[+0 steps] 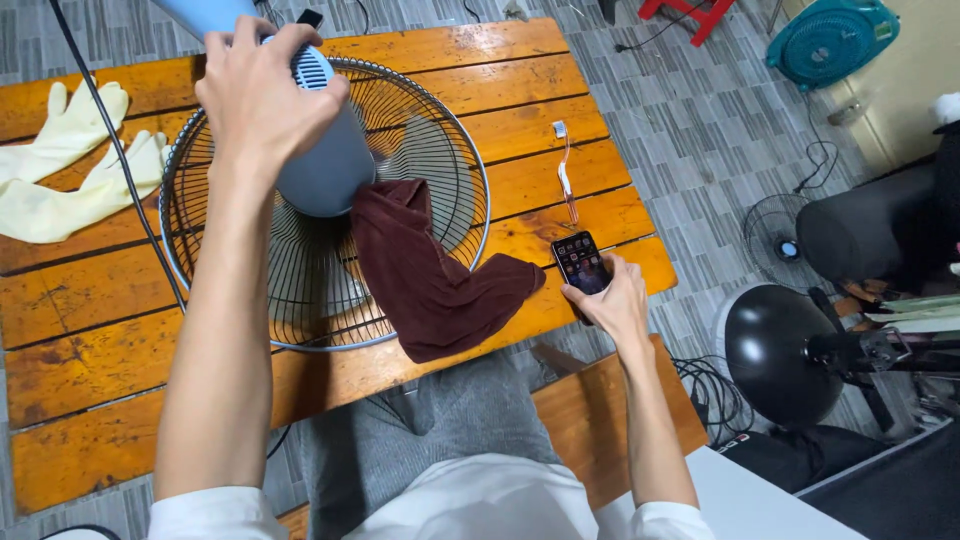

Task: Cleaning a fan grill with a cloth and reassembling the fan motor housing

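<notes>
White sleeves and grey trousers fill the bottom edge, closest of all, with a wooden bench [610,410] under the seated person. Ahead lies the orange plank tabletop [90,350], and on it a fan [330,210] laid on its back, wire grille facing up. A dark brown cloth [430,270] drapes from the grille over the rim and onto the planks toward the near edge, covering part of the cage. Two pale yellow rubber gloves [60,160] lie at the far left corner, and a black cable [120,160] runs across them and past the grille. A small connector with thin red wires [566,175] rests to the right of the fan, well apart from it.

The left hand [265,95] sits on the fan's grey-blue motor housing [330,165], fingers curled together and clamped around its top. The right hand [610,300] holds a black smartphone [581,263] at the near right corner of the tabletop, fingers wrapped around its lower edge, screen lit (a grid of icons, too small to read).

Grey striped floor surrounds the tabletop. A teal fan [830,40] stands at the far right, a red stool [690,15] beyond, and a black round lamp head on a stand [775,350] with tangled cords nearby.
</notes>
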